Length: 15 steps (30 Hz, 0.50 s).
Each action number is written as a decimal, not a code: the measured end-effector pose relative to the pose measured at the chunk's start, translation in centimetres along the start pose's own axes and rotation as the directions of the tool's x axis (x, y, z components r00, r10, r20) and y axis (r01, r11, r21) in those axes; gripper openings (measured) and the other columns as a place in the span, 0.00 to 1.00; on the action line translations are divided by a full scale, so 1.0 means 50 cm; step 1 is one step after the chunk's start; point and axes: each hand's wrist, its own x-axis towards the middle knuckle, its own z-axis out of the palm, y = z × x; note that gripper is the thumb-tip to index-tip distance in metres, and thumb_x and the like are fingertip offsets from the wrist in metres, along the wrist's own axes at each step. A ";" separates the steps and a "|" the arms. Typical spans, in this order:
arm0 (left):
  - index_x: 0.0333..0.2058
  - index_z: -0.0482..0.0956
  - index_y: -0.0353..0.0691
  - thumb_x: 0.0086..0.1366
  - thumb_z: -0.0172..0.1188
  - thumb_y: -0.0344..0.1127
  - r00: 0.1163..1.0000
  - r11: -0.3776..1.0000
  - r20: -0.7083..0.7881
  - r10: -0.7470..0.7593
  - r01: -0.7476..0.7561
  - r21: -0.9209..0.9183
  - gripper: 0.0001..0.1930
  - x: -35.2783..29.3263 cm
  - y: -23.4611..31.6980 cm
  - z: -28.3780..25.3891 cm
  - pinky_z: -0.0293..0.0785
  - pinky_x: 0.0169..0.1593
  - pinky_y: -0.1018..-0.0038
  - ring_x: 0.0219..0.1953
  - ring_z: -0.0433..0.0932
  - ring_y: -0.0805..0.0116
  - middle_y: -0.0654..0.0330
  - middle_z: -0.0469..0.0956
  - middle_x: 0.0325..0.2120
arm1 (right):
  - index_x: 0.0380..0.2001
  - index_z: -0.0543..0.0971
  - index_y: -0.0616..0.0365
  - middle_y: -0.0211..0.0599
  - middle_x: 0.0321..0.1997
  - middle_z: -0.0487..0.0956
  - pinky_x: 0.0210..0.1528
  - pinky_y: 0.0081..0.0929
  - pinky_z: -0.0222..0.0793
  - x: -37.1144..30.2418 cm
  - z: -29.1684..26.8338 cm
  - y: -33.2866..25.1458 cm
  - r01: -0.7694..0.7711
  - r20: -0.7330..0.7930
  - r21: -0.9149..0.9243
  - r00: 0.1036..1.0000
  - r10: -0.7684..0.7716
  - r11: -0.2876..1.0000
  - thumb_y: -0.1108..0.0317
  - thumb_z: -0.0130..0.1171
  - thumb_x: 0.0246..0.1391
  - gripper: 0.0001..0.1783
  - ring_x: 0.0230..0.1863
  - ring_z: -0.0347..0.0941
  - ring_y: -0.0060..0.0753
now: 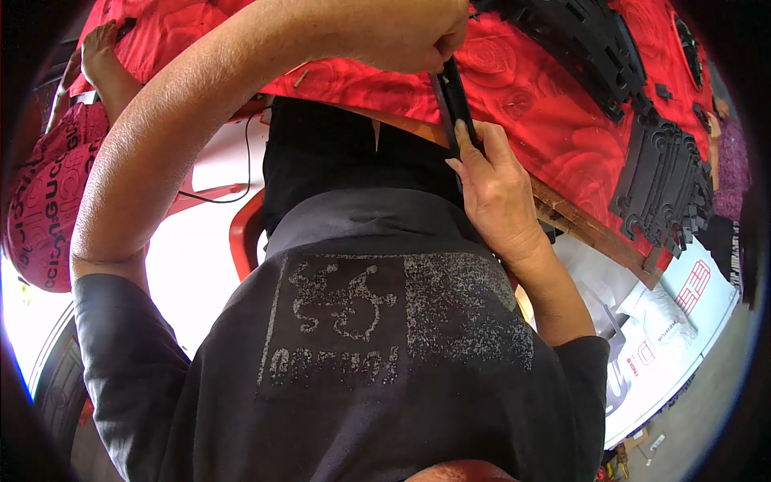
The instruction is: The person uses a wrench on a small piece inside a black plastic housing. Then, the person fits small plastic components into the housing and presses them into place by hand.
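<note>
A long, narrow black plastic strip (pixel 454 100) slants across the near edge of the table, between my two hands. My right hand (pixel 499 181) is closed on its lower part, with the thumb lying along it. At the strip's upper end, my left hand (pixel 418 36) has its fingers curled in and its thumb pressed close to the piece. The top of the picture cuts off part of that hand. Past the right hand, a pile of flat black plastic parts (pixel 662 181) lies on the table. Longer black plastic pieces (pixel 582 48) are heaped farther back.
A red rose-patterned cloth (pixel 514 88) covers the table, whose wooden edge (pixel 594 229) shows at the right. People sit nearby, one in pink patterned clothing (pixel 56 193), another in purple (pixel 731 165). A red chair (pixel 246 237) and a thin black cable (pixel 249 153) are below the table.
</note>
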 end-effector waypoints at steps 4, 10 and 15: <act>0.32 0.86 0.31 0.62 0.61 0.30 0.999 0.998 0.033 0.004 -0.002 -0.055 0.08 0.006 -0.008 0.000 0.79 0.42 0.58 0.35 0.84 0.48 0.45 0.84 0.29 | 0.54 0.77 0.73 0.50 0.49 0.74 0.45 0.41 0.78 -0.001 0.001 0.001 -0.017 0.004 0.019 1.000 0.016 1.000 0.79 0.67 0.52 0.24 0.46 0.78 0.52; 0.33 0.86 0.30 0.61 0.61 0.28 0.998 0.991 0.054 -0.007 0.014 -0.133 0.08 0.009 -0.012 -0.001 0.80 0.40 0.58 0.35 0.84 0.48 0.43 0.83 0.28 | 0.54 0.77 0.72 0.50 0.49 0.74 0.45 0.41 0.78 -0.001 0.000 0.002 -0.007 0.000 0.029 1.000 0.007 1.000 0.79 0.67 0.52 0.25 0.46 0.78 0.52; 0.32 0.85 0.30 0.61 0.61 0.28 0.997 0.992 0.080 0.017 -0.007 -0.126 0.07 0.015 -0.015 0.001 0.79 0.39 0.58 0.34 0.84 0.48 0.43 0.83 0.28 | 0.55 0.77 0.72 0.50 0.48 0.74 0.45 0.42 0.77 -0.004 0.006 0.006 -0.013 -0.008 0.058 1.000 0.014 0.998 0.80 0.68 0.51 0.26 0.46 0.77 0.52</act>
